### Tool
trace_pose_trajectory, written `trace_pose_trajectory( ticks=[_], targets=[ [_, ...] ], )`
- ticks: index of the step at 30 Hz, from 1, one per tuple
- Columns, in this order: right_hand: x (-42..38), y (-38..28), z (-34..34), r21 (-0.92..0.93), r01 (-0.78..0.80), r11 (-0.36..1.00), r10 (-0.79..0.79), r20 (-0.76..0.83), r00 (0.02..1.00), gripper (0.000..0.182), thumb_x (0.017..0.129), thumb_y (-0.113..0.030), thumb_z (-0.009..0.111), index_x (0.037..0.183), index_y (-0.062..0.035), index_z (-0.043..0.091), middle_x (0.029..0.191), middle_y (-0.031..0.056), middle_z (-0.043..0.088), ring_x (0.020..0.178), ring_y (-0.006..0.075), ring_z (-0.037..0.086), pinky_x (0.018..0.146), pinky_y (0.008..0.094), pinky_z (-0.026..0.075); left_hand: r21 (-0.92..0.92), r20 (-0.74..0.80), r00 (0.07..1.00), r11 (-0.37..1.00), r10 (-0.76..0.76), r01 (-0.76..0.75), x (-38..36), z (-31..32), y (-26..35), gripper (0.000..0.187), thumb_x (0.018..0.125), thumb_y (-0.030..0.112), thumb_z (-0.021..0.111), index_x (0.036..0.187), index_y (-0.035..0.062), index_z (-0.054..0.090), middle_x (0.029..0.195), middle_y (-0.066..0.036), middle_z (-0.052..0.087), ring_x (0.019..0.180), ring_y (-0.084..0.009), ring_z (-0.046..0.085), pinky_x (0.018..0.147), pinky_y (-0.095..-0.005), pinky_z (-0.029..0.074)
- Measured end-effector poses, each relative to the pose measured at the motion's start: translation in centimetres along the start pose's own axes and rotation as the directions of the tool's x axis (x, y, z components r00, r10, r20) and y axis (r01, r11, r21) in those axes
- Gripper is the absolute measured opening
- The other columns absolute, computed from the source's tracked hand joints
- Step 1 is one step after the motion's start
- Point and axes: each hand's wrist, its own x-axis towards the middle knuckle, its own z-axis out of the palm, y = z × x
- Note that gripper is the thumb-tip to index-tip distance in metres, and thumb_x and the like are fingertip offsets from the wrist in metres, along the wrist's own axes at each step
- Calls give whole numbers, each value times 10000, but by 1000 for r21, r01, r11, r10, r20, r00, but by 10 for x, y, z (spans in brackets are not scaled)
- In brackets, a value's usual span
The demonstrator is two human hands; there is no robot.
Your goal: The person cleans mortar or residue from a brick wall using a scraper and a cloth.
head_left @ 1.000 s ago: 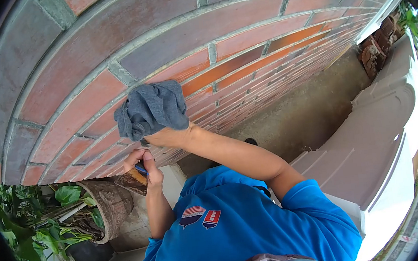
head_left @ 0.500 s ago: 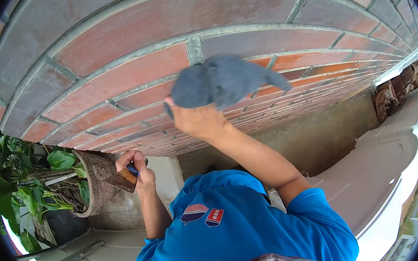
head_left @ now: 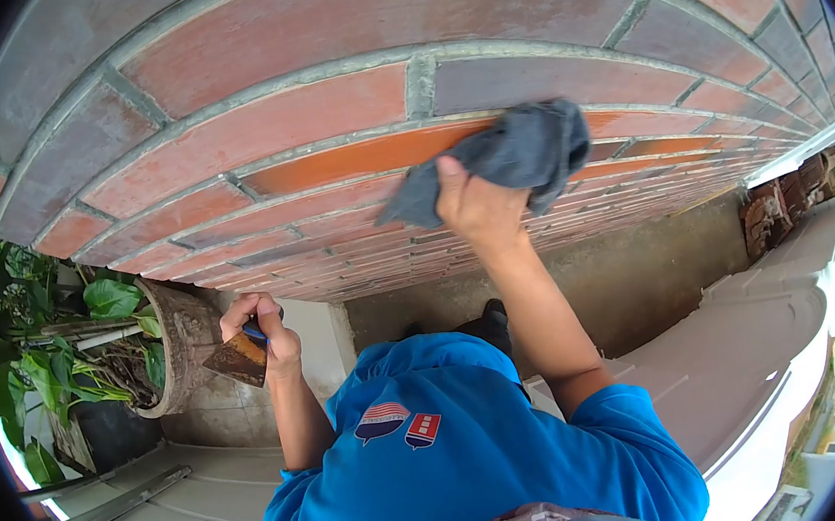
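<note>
My right hand (head_left: 483, 206) is closed on a dark grey cloth (head_left: 530, 149) and presses it against the brick wall (head_left: 273, 119). Just left of the cloth, one brick (head_left: 347, 159) shows a brighter, cleaner orange than the dull, greyish bricks around it. Lower on the left, my left hand (head_left: 266, 335) grips the blue handle of a putty knife (head_left: 238, 360), held away from the wall. Its flat blade looks rusty and stained, pointing down to the left. Part of the handle is hidden by my fingers.
A large round planter (head_left: 179, 344) with leafy green plants (head_left: 56, 366) stands left of my left hand. Grey mortar joints run between the bricks. Behind my right arm lies a concrete floor (head_left: 628, 255), with a pale ledge (head_left: 708, 353) at the right and metal rails (head_left: 129, 504) lower left.
My right hand has moved the cloth to the right along the wall, uncovering the bright orange brick. My left hand holds the putty knife almost still.
</note>
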Motion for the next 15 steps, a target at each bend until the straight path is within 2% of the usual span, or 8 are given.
trace_pose_trajectory(
  ticks=[2, 5, 6, 9, 10, 11, 13, 15],
  targets=[
    [-4, 40, -11, 188, -186, 964, 189, 0, 982, 449, 951, -279, 517, 1141, 127, 496, 1101, 276, 524, 1010, 430, 505, 920, 507, 362, 27, -1, 1000, 999, -20, 20, -2, -6, -4, 174, 874, -49, 495, 1029, 21, 459, 704, -85, 540, 603, -127, 461, 584, -242, 403],
    [-20, 58, -9, 175, -322, 931, 325, 12, 946, 428, 964, -274, 490, 1138, 117, 487, 1083, 269, 514, 978, 433, 499, 889, 502, 364, 34, 1, 999, 998, -52, 52, -3, -6, -5, 178, 873, -50, 492, 1033, 20, 457, 703, -89, 539, 604, -128, 462, 579, -245, 403],
    [-20, 43, -6, 221, -399, 890, 389, 90, 917, 422, 955, -261, 503, 1142, 117, 485, 1100, 275, 509, 988, 437, 497, 892, 506, 363, 17, 13, 999, 999, -46, 45, -2, -4, -4, 180, 873, -51, 490, 1035, 20, 455, 705, -91, 538, 604, -129, 463, 576, -246, 403],
    [-7, -26, 4, 50, -71, 996, 71, -4, 997, 329, 846, -169, 607, 1074, 65, 568, 1110, 258, 544, 1031, 406, 511, 867, 558, 386, -112, 69, 998, 993, -13, 21, 4, 18, -5, 187, 878, -45, 480, 1047, 28, 446, 706, -106, 536, 600, -143, 456, 572, -256, 399],
    [-12, -44, 8, 139, 41, 989, -69, 203, 977, 325, 772, -200, 658, 1026, -2, 611, 1071, 186, 588, 1009, 383, 543, 823, 551, 408, -140, 89, 996, 990, 8, 4, 8, 28, -1, 187, 881, -41, 478, 1051, 31, 444, 705, -108, 536, 601, -147, 452, 573, -260, 397],
    [1, -52, 4, 186, 92, 978, -127, 184, 975, 345, 726, -248, 671, 1006, -52, 621, 1052, 126, 609, 1006, 366, 559, 795, 532, 416, -185, 106, 994, 983, 36, -16, 12, 41, 0, 171, 886, -39, 482, 1042, 25, 456, 708, -111, 538, 602, -147, 459, 578, -263, 401],
    [1, -40, 0, 322, -53, 945, -24, 231, 973, 344, 717, -265, 672, 988, -60, 620, 1027, 110, 614, 1003, 348, 564, 780, 521, 415, -246, 135, 987, 968, 90, -55, 20, 57, 4, 138, 896, -36, 491, 1025, 12, 480, 716, -115, 540, 605, -147, 472, 589, -268, 411],
    [5, -10, -12, 282, -137, 950, 91, 172, 981, 357, 748, -293, 672, 992, -38, 621, 1081, 160, 583, 1061, 379, 524, 874, 509, 387, -261, 168, 977, 962, 131, -84, 28, 65, 2, 138, 898, -28, 498, 1029, 12, 479, 711, -117, 540, 607, -148, 471, 591, -268, 408]
  ],
)
